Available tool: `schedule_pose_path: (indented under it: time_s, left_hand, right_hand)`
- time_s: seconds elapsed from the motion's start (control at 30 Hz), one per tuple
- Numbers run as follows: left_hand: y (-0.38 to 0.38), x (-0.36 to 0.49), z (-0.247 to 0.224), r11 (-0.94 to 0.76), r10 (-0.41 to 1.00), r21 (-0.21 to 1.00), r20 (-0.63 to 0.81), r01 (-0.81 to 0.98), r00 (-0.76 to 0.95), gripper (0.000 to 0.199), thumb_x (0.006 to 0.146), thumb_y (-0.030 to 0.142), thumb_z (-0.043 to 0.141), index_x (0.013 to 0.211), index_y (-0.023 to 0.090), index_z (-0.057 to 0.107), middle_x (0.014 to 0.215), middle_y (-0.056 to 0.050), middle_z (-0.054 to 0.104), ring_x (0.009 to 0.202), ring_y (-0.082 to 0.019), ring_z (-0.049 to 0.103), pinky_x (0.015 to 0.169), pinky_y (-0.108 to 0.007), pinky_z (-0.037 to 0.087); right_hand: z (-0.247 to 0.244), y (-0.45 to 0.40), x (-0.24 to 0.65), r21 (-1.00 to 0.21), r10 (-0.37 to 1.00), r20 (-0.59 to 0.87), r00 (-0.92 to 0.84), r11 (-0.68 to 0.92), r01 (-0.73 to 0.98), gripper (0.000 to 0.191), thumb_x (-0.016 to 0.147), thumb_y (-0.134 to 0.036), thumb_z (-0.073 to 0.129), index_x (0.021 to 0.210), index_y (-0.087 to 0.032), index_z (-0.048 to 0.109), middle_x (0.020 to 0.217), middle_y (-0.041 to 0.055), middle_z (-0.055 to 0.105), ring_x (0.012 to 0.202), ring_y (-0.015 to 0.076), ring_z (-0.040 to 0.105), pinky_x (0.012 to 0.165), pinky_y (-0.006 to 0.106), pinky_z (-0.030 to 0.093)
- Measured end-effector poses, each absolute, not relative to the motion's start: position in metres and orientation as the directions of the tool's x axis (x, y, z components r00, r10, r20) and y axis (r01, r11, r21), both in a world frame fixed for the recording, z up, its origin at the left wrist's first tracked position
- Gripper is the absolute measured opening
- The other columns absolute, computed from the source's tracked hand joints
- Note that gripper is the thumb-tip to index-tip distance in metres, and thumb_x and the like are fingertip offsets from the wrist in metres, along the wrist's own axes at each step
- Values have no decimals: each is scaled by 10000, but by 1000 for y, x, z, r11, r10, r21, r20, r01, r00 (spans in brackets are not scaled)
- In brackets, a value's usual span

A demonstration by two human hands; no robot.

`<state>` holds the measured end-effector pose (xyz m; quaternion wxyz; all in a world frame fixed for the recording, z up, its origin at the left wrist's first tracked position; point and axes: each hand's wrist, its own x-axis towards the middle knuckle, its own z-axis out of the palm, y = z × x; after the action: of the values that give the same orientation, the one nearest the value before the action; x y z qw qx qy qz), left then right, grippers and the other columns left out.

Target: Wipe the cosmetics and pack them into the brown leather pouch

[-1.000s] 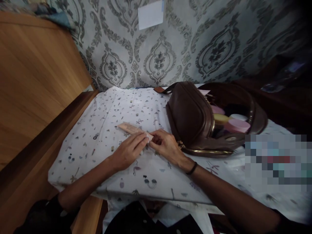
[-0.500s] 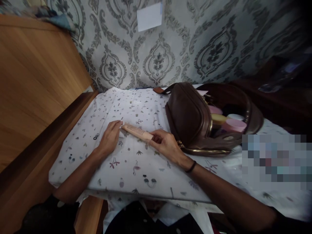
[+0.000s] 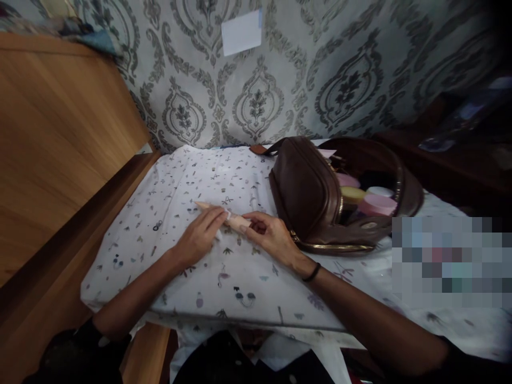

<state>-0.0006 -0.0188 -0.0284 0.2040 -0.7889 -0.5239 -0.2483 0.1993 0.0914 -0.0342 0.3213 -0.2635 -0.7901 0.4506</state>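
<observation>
Beige tube (image 3: pixel 237 222): right hand (image 3: pixel 272 236) pinches one end; left hand (image 3: pixel 200 234), partly curled, holds white tissue (image 3: pixel 218 234) over the tube's middle.

No readable text, no legible brand or label, no discernible numbers or signs

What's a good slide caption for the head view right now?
Right hand holding a peach-coloured tube, left hand laid across it, beside an open brown bag.
</observation>
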Motion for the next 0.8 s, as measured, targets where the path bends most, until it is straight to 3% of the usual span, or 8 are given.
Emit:
schedule_pose_path:
  time_s: [0.27, 0.37, 0.6, 0.7, 0.8]
  left_hand:
    - [-10, -57, -20, -135, 780, 94, 624, 986, 48, 354, 1012, 181, 369, 1305, 152, 565, 1242, -145, 610, 1197, -256, 574, 1052, -471, 514]
    - [-11, -38, -15, -197, 761, 81, 640, 977, 101, 352, 1008, 163, 390, 1323, 145, 546, 1255, -149, 606, 1203, -253, 571, 1039, -460, 523]
    - [-16, 28, -16, -473, 658, -65, 637, 879, 401, 413, 971, 42, 398, 1375, 81, 477, 1280, -199, 602, 1268, -269, 544, 1059, -461, 526]
    - [-12, 20, -20, -430, 667, -95, 637, 898, 387, 399, 966, 34, 395, 1349, 77, 498, 1264, -198, 610, 1245, -272, 558, 1048, -467, 534]
    - [-5, -9, -23, -308, 724, -44, 638, 950, 264, 380, 972, 48, 385, 1318, 102, 529, 1261, -185, 607, 1218, -269, 567, 1044, -478, 528]
  right_hand:
    - [-33, 93, 201, -911, 689, 253, -679, 406, 73, 449, 859, -379, 594, 1224, -129, 670, 690, 4, 621, 585, 144, 591, 560, 266, 470]
    - [-35, 95, 200, -943, 699, 209, -684, 330, 48, 467, 869, -432, 589, 1196, -113, 687, 620, -5, 605, 538, 140, 574, 527, 262, 462]
    - [-40, 98, 197, -980, 699, 176, -693, 190, -58, 478, 815, -514, 676, 1106, -137, 716, 588, -14, 596, 505, 135, 571, 511, 260, 481]
    - [-39, 98, 198, -983, 694, 162, -701, 175, -54, 460, 814, -495, 683, 1114, -147, 708, 587, -20, 593, 511, 134, 572, 520, 262, 484]
    - [-38, 98, 199, -986, 695, 141, -705, 166, -34, 466, 822, -483, 673, 1145, -147, 689, 582, -26, 585, 520, 137, 573, 522, 265, 480]
